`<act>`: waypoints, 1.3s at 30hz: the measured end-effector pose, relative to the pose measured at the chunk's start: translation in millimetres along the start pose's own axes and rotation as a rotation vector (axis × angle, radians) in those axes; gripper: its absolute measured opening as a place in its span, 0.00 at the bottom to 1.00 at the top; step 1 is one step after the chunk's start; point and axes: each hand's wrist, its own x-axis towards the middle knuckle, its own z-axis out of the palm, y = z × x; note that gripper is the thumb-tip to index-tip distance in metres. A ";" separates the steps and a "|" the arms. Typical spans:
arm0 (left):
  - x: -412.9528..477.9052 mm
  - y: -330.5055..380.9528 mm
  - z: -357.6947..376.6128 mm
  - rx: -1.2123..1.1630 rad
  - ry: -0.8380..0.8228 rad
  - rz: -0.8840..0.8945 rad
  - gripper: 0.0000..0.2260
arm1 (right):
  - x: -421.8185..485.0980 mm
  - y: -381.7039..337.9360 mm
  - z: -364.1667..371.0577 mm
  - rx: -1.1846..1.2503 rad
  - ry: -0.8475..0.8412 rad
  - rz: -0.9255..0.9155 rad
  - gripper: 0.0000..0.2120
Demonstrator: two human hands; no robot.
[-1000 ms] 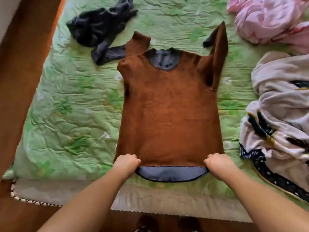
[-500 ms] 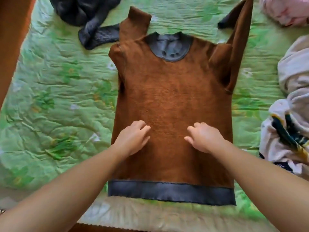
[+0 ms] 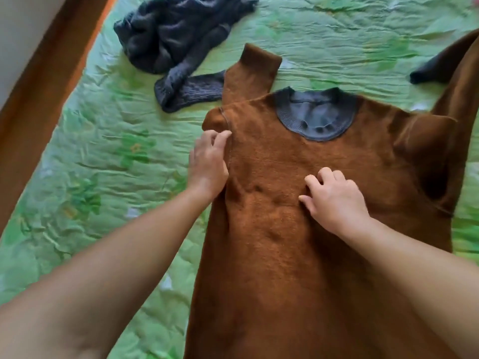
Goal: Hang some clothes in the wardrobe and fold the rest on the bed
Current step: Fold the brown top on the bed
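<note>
Pinching at the shoulder seam, the left hand (image 3: 208,164) has its fingertips (image 3: 223,137) bent onto the left edge of the sweater (image 3: 285,255), apparently nipping the cloth just below the armhole. The right hand (image 3: 335,203) sits on the chest with fingers curled and tips dug into the pile. Small puckers run toward it, but I cannot tell whether it has hold of a fold or only presses down. The sweater lies flat on the bed (image 3: 103,151), hem toward the near edge and grey collar (image 3: 315,117) toward the far edge, well right of the bed's left edge. Its left sleeve (image 3: 255,71) is doubled up past the shoulder. The right sleeve (image 3: 464,81) stretches off toward the far right corner, a dark cuff (image 3: 430,71) beside it. A crumpled grey knit (image 3: 176,40) lies toward the far left, one end touching the doubled sleeve. The sweater looks thick, fleecy and limp, so it should be light, with no stiffness to keep a line of its own. It is likely to drag on the quilt rather than slide. Seams, shoulders and hem look like the firmest places to take hold. A fold of the left side inward probably wants one hand at the shoulder and the other lower on the same edge, so the body does not sag between them.
</note>
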 end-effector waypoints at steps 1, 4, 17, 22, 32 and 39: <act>23.7 -9.4 -4.2 0.016 -0.009 -0.101 0.29 | 18.7 -6.9 -4.8 0.038 -0.003 -0.028 0.22; 80.7 -35.4 -5.6 0.032 -0.239 -0.190 0.32 | 75.6 -34.8 -17.8 0.144 0.016 -0.137 0.28; 126.6 -28.7 13.0 0.047 -0.534 0.184 0.29 | 137.4 -64.1 29.2 0.173 -0.350 -0.051 0.43; 127.2 -33.3 25.3 -0.457 -0.434 -0.291 0.44 | 143.9 -67.4 30.7 0.145 -0.411 -0.027 0.44; 63.8 -126.4 -15.6 -0.936 0.201 -1.025 0.10 | 143.3 -65.6 25.6 0.140 -0.439 -0.018 0.42; 14.5 -153.0 -28.0 -0.383 0.042 -0.953 0.44 | 142.7 -77.9 9.4 0.109 -0.400 0.015 0.43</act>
